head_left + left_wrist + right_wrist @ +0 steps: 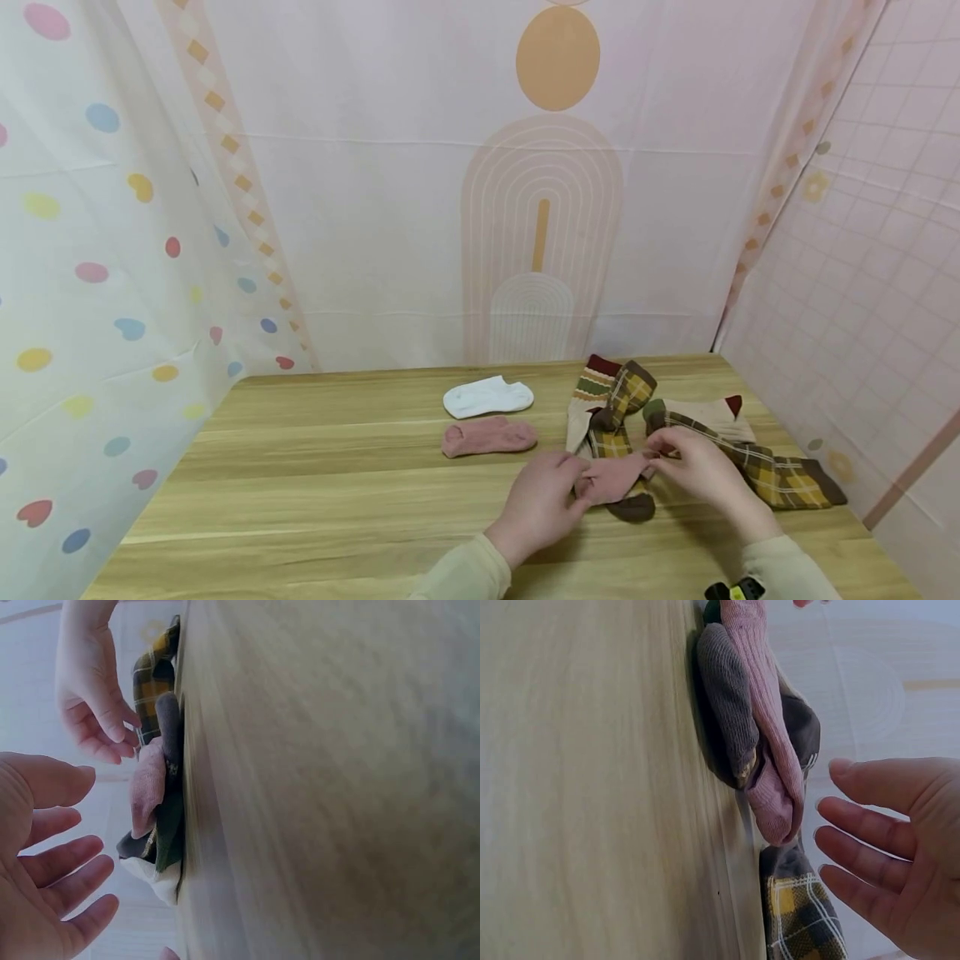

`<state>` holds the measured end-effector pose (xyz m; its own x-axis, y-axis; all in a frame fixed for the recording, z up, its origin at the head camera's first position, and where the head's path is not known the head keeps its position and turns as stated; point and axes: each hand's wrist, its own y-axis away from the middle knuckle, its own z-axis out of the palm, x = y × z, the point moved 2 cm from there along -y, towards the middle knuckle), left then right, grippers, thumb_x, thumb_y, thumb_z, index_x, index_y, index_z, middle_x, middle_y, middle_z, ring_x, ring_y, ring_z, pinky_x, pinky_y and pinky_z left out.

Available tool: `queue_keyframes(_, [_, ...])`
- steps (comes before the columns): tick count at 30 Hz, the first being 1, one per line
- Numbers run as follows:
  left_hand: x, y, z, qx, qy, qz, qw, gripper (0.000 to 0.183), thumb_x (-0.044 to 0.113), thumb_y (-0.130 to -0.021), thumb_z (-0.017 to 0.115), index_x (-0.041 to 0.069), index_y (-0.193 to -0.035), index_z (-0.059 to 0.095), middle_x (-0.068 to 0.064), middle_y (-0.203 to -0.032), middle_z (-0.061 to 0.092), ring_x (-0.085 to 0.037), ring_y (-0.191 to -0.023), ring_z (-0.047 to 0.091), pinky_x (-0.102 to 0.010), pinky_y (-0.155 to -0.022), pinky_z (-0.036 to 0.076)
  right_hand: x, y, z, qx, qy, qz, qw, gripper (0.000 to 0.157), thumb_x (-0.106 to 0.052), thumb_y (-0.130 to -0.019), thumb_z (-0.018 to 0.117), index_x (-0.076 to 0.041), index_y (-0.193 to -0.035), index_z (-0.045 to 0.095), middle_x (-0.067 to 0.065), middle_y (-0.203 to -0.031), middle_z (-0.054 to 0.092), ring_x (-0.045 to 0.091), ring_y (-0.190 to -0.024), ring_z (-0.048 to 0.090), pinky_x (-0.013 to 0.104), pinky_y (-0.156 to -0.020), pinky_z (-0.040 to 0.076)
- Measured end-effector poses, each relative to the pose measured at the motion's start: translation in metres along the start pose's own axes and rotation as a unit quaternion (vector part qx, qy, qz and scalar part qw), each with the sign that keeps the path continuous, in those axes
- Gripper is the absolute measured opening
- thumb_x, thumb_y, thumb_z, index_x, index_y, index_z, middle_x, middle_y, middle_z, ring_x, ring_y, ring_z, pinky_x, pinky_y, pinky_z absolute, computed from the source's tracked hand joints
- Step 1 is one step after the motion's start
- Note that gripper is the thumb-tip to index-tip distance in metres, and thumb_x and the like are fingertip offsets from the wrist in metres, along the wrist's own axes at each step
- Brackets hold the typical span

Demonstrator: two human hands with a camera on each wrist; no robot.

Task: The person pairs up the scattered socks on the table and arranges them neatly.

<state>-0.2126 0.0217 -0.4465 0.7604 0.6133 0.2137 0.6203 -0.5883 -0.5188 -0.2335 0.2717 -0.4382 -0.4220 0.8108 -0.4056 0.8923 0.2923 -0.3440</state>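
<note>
A pink ankle sock (613, 480) lies on top of a heap of patterned socks at the table's right. My left hand (542, 506) is by the left end of this sock, my right hand (693, 467) by its right end. In the left wrist view the left hand (52, 855) has relaxed, spread fingers apart from the sock (148, 786). The right wrist view shows the right hand (900, 840) likewise loose, beside the pink sock (769, 727), with nothing held. Under it are a dark-toed sock (633, 507) and a yellow-brown plaid sock (611, 442).
Left of the heap lie a second pink sock (489, 437) and a white sock (487, 397). A striped cream sock (592, 392) is at the back. To the right, another plaid sock (787, 482) overlaps a cream sock (712, 417). Patterned curtains (375, 208) border the wooden table (315, 483).
</note>
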Motion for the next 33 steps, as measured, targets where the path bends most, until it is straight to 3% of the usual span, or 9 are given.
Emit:
queue_keyframes(6, [0.0, 0.0, 0.004, 0.018, -0.051, 0.054, 0.9971, 0.025, 0.02, -0.078, 0.082, 0.015, -0.1, 0.072, 0.004, -0.098, 0.067, -0.012, -0.092, 0.063, -0.029, -0.085, 0.049, 0.002, 0.002, -0.001, 0.001, 0.007, -0.012, 1.0, 0.02, -0.004, -0.08, 0.079, -0.013, -0.095, 0.071, -0.004, -0.093, 0.067, 0.022, -0.088, 0.065, 0.042, -0.08, 0.053])
queue_keyframes(20, [0.007, -0.006, 0.005, -0.086, -0.095, 0.039, 0.991, 0.033, 0.023, -0.078, 0.08, 0.018, -0.11, 0.07, 0.002, -0.108, 0.065, -0.014, -0.102, 0.059, -0.032, -0.09, 0.048, 0.012, -0.001, 0.007, -0.058, -0.002, 0.01, 0.998, 0.026, 0.0, -0.085, 0.073, 0.001, -0.111, 0.069, 0.012, -0.106, 0.069, 0.033, -0.098, 0.065, 0.048, -0.084, 0.053])
queue_keyframes(33, [0.005, -0.015, 0.01, -0.141, -0.117, 0.02, 0.9829, 0.027, 0.024, -0.073, 0.085, 0.023, -0.094, 0.068, 0.005, -0.103, 0.064, -0.013, -0.096, 0.058, -0.031, -0.083, 0.049, 0.011, -0.006, 0.009, -0.101, -0.018, 0.02, 0.994, 0.03, 0.0, -0.088, 0.07, 0.002, -0.117, 0.067, 0.015, -0.112, 0.067, 0.034, -0.101, 0.064, 0.049, -0.083, 0.052])
